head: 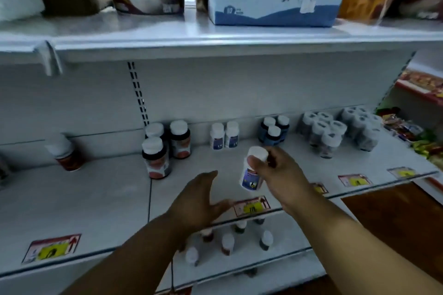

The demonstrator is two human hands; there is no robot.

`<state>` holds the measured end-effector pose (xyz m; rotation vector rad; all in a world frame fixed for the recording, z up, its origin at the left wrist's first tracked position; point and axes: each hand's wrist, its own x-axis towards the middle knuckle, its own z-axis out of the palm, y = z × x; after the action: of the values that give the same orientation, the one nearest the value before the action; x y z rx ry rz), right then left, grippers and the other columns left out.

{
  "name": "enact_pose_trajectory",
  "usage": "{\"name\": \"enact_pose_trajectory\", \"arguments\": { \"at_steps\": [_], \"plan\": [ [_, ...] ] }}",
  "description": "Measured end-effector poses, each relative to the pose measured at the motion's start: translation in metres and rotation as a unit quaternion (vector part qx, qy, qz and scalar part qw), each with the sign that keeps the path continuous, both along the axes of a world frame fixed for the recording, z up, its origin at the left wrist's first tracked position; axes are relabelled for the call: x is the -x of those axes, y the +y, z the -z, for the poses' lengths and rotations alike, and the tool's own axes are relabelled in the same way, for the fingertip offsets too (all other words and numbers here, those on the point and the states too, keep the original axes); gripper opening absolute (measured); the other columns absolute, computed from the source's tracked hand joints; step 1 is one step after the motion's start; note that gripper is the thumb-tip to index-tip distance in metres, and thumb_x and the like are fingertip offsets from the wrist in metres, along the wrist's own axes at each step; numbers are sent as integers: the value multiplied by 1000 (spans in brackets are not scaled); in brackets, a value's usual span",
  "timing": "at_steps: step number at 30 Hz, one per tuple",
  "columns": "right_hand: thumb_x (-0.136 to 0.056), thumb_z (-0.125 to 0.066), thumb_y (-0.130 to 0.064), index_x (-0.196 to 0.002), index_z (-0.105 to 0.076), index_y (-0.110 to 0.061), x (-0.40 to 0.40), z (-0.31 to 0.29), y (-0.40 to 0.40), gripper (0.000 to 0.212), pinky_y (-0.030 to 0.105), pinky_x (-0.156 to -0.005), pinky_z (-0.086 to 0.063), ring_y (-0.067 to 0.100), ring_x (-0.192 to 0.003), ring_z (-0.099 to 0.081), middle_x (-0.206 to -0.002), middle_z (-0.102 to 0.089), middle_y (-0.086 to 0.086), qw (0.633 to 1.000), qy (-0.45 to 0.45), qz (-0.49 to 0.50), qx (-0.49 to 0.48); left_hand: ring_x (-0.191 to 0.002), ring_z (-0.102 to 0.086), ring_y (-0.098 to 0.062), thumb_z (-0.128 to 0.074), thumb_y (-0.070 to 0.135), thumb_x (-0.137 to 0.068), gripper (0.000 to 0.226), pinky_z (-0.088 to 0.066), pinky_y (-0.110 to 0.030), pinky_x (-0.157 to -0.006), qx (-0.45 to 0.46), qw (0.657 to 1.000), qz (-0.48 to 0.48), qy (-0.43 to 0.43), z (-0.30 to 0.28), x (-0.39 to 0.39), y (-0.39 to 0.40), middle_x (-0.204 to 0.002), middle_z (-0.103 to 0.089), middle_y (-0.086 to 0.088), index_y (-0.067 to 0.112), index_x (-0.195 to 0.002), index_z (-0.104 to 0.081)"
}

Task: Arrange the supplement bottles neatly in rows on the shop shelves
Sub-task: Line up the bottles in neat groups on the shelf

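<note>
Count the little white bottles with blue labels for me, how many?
3: two white bottles stand side by side at the shelf's back, and the right hand holds a third. More may be hidden.

White-capped bottle (251, 170) with a blue-purple label; dark amber bottles (155, 158) with orange-red labels; pale grey shelf (96, 194); yellow-and-red price tags (251, 206).

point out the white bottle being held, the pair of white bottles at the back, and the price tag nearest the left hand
held white bottle (250, 178): head view, on its label.
pair of white bottles (217, 137): head view, on the left bottle's body.
price tag (251, 206): head view, on its yellow middle.
</note>
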<state>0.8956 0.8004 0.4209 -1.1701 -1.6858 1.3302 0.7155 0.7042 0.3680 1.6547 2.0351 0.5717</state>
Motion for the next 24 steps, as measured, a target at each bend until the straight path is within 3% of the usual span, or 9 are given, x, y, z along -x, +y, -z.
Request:
{"name": "enact_pose_trajectory", "arguments": {
  "at_steps": [3,6,8,10,12,14,16,20,24],
  "plan": [
    [-85,-73,-30,-98,-66,-24,24,2,40,15,13,-64,-45,5,-80,-64,-90,-70,-8,996,-69,-26,-52,-145,-23,-18,-55,72,-81,98,-20,-30,-118,45,999,-10,25,17,20,45,-162,-18,-1,23,-155,-14],
    [-86,-72,-32,-113,-64,-17,45,10,74,32,5,-57,-39,1,-79,-59,-95,-66,-6,985,-138,-59,-87,-148,-14,-20,-54,71,-82,104,-13,-30,-119,66,997,-22,33,36,32,80,-163,-10,-3,16,-156,-6],
    [-88,-70,-32,-121,-60,-17,58,20,90,38,10,-67,-43,5,-87,-58,-105,-64,-3,974,-179,-87,-105,-149,-12,-21,-52,72,-82,106,-11,-30,-120,61,997,-27,38,47,37,100,-163,-7,-3,15,-156,-2],
    [-89,-68,-35,-123,-58,-18,69,32,104,40,24,-80,-47,13,-98,-58,-115,-62,3,955,-231,-122,-139,-150,-9,-22,-49,73,-83,107,-9,-32,-121,70,995,-45,58,57,41,118,-164,-3,-5,12,-156,2],
    [-92,-64,-34,-125,-56,-18,75,38,112,38,21,-79,-39,13,-99,-54,-121,-59,6,935,-267,-162,-167,-149,-13,-26,-49,71,-85,104,-13,-36,-122,76,991,-81,68,63,43,134,-163,-9,-8,10,-156,-3],
    [-95,-60,-33,-128,-52,-19,79,41,119,38,14,-73,-29,15,-104,-53,-125,-58,5,914,-299,-191,-199,-141,-29,-28,-47,71,-83,96,-25,-39,-117,50,990,-107,82,67,42,146,-155,-29,-11,11,-153,-19],
    [-97,-56,-34,-131,-49,-20,82,43,124,38,16,-68,-26,20,-111,-56,-125,-60,4,902,-317,-206,-208,-132,-38,-27,-39,75,-77,92,-31,-39,-112,22,988,-117,94,69,40,154,-145,-42,-9,16,-147,-31],
    [-96,-58,-33,-126,-49,-18,95,48,131,35,22,-75,-34,26,-107,-59,-116,-63,6,912,-293,-210,-197,-135,-36,-26,-53,66,-77,88,-30,-40,-114,3,987,-143,80,74,38,158,-146,-40,-6,20,-148,-31],
    [-93,-61,-31,-117,-49,-14,99,56,128,32,27,-78,-41,25,-100,-60,-110,-61,8,932,-267,-165,-183,-141,-30,-25,-55,67,-78,93,-25,-39,-118,9,986,-142,82,77,41,157,-154,-33,-6,19,-151,-25]
  ]
}}
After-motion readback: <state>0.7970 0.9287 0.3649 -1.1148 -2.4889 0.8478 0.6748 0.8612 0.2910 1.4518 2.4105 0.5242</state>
